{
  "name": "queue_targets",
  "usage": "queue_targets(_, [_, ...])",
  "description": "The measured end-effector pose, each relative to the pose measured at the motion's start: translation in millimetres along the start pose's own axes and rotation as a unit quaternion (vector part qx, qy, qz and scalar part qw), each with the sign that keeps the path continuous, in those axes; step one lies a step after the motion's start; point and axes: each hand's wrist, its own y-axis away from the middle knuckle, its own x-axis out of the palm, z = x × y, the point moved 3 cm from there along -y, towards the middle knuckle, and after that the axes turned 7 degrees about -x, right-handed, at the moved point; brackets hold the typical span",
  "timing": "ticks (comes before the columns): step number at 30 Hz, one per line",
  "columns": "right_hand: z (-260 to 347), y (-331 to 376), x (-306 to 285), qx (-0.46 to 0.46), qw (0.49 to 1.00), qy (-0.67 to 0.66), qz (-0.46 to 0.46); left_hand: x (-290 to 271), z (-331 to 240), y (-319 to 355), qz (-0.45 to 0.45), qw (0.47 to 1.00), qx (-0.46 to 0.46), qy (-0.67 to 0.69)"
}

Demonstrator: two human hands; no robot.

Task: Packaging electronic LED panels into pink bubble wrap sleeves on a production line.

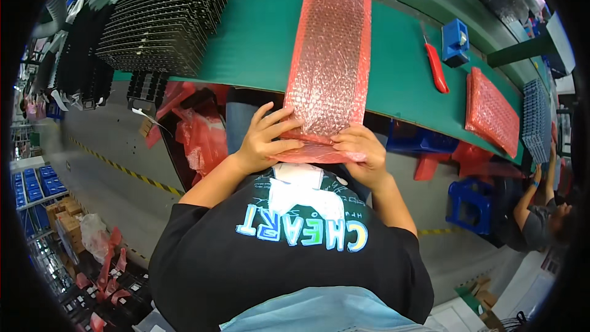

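Note:
A long pink-red bubble-wrap bag (332,43) lies lengthwise on the green table, its near end hanging over the front edge close to my body. A dark flat thing shows through the film; its kind is hidden by the wrap. My left hand (268,138) grips the left side of the near end, fingers somewhat spread over the wrap. On the right corner, my right hand (362,150) pinches the bag's loose end flap (319,152), which is folded across between both hands.
Stacked black slotted panels (166,18) stand at the table's left. To the right lie a red-handled cutter (436,67), a blue block-shaped holder (455,43), more red bubble-wrap bags (491,110) and a blue-grey stack (536,120). Another person's arm (528,200) is at far right, near a blue stool (470,206).

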Motion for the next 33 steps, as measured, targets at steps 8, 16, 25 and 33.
queue_targets(8, [-9.7,1.0,-0.2,0.131,0.982,0.068,-0.118,-2.9,1.6,-9.7,-0.101,0.989,-0.098,0.050])
queue_targets(16, [-20.9,-5.7,9.7,0.334,0.923,-0.059,-0.181,5.7,15.6,-11.7,-0.050,0.917,-0.365,0.156])
queue_targets(25, [-29.5,-5.4,8.7,0.335,0.927,-0.004,-0.170,-3.6,-15.8,-33.2,-0.139,0.989,-0.050,-0.010])
queue_targets(33, [-23.7,-42.3,-12.6,0.265,0.903,0.319,-0.115,21.5,-18.7,-30.6,0.109,0.990,-0.024,-0.090])
